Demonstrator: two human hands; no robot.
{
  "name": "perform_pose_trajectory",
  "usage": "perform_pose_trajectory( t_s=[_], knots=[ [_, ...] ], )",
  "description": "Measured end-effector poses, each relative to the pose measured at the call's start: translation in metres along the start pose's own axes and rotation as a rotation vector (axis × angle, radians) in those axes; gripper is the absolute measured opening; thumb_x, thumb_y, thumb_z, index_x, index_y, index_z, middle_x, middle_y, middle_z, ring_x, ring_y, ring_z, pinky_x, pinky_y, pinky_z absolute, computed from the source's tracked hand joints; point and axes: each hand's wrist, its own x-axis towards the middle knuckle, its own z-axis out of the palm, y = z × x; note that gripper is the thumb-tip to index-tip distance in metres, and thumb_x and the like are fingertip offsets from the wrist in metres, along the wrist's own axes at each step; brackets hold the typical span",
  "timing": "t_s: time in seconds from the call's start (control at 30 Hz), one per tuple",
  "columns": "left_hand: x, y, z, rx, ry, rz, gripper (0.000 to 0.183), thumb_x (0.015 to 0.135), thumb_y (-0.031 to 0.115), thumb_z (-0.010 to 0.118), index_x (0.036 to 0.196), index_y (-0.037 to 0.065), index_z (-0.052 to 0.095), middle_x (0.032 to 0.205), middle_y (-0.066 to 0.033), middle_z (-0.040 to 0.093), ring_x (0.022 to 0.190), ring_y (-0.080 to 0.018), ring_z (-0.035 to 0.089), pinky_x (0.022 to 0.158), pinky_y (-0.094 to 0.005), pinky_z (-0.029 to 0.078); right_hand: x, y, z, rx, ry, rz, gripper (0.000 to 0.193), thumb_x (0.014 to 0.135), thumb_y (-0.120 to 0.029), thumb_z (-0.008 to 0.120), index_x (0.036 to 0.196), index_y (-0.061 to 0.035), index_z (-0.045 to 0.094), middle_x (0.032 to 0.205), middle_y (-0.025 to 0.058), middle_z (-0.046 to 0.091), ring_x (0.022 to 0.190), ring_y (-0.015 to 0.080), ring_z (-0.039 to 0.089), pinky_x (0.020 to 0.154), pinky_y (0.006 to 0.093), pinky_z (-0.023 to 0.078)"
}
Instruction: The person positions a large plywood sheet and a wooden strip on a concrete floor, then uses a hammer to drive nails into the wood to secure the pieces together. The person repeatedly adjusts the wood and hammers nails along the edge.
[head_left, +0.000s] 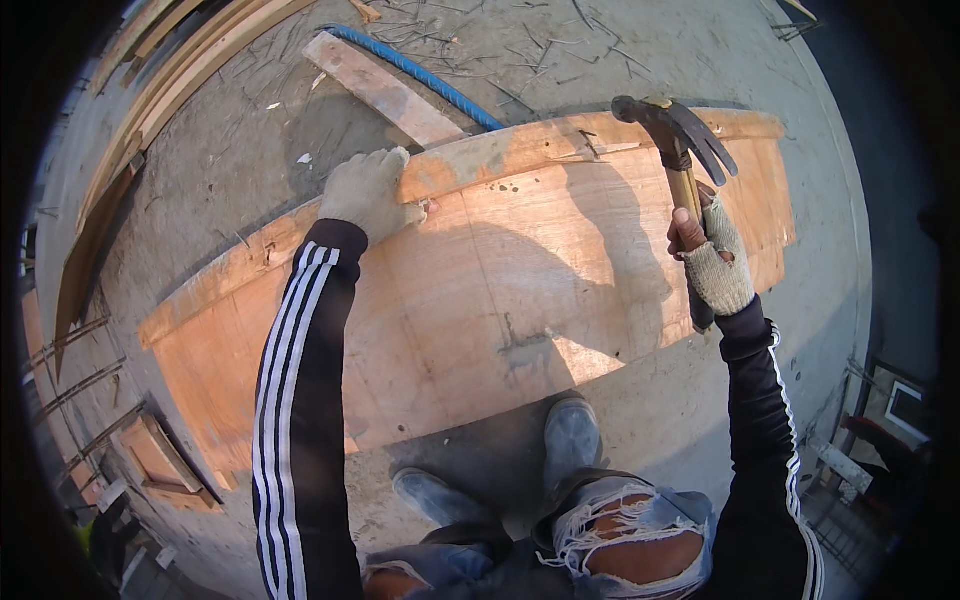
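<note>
The concrete floor [250, 160] is grey and littered with thin dark pieces near the top, too small to identify as nails or wire. The lens border cuts off the stacked planks [175, 85] at upper left and darkens the right side, where objects are hard to make out.

A plywood panel [440, 340] lies on the floor in front of the person, its upper long edge carrying a wooden batten [500, 160]. Shadows cover part of the panel's face.

The left hand [370, 195], in a pale glove, is closed over the batten; the thumb tip shows at the right side, and the other fingertips are concealed. The right hand [722, 260], in a fingerless glove, holds a claw hammer [672, 135] raised above the panel's right part. The hand hides the middle of the handle; its dark butt emerges below.

Beyond the batten lie a board [385, 88] and a blue ribbed length [420, 77], their near ends hidden behind the panel; whether the latter is hose or bar cannot be determined.
</note>
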Motion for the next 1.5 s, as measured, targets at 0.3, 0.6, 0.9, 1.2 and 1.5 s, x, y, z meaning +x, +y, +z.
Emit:
perform_pose_trajectory(
  t_s=[0.3,0.6,0.9,1.2,1.5],
  knots=[
    [0.004,0.000,-0.013,-0.046,-0.146,-0.021,0.073,0.078,0.054,0.086,0.125,0.003,0.065,0.112,-0.0188,0.074,0.111,-0.0365,0.070,0.093,-0.0476,0.055,0.017,0.025,-0.018,-0.430,0.015,-0.370,0.040,0.105,-0.042,0.065,0.118,-0.0039,0.067,0.069,0.0119,0.067,0.062,0.0255,0.070,0.059,0.0365,0.053],
    [0.008,-0.007,-0.012,-0.130,-0.203,-0.027,0.078,0.075,0.054,0.088,0.125,-0.001,0.065,0.115,-0.0209,0.074,0.112,-0.0367,0.071,0.093,-0.0458,0.056,0.050,0.039,-0.024,-0.377,0.055,-0.481,0.041,0.103,-0.040,0.069,0.115,-0.0010,0.068,0.076,0.0100,0.070,0.071,0.0192,0.068,0.066,0.0357,0.053],
    [0.013,-0.006,-0.023,-0.173,-0.303,-0.058,0.093,0.069,0.051,0.093,0.138,-0.002,0.061,0.122,-0.0239,0.072,0.118,-0.0392,0.069,0.101,-0.0447,0.053,0.063,0.025,-0.042,-0.566,-0.070,-0.394,0.054,0.102,-0.054,0.066,0.110,-0.0013,0.070,0.064,0.0091,0.064,0.059,0.0185,0.063,0.057,0.0346,0.050],
    [0.014,-0.018,-0.003,-0.133,-0.127,-0.026,0.087,0.068,0.058,0.090,0.128,0.001,0.065,0.113,-0.0235,0.074,0.114,-0.0397,0.069,0.094,-0.0466,0.054,0.080,0.027,-0.052,-0.867,-0.082,-0.550,0.049,0.104,-0.051,0.065,0.108,-0.0023,0.068,0.063,0.0108,0.062,0.057,0.0228,0.062,0.056,0.0362,0.050],
    [0.020,-0.013,-0.012,-0.117,-0.246,-0.060,0.104,0.067,0.056,0.092,0.145,-0.002,0.056,0.129,-0.0248,0.070,0.123,-0.0391,0.067,0.104,-0.0432,0.052,0.094,0.016,-0.049,-0.925,-0.238,-0.475,0.056,0.102,-0.057,0.064,0.102,-0.0011,0.068,0.064,0.0116,0.062,0.056,0.0228,0.059,0.056,0.0368,0.049]
  ],
)
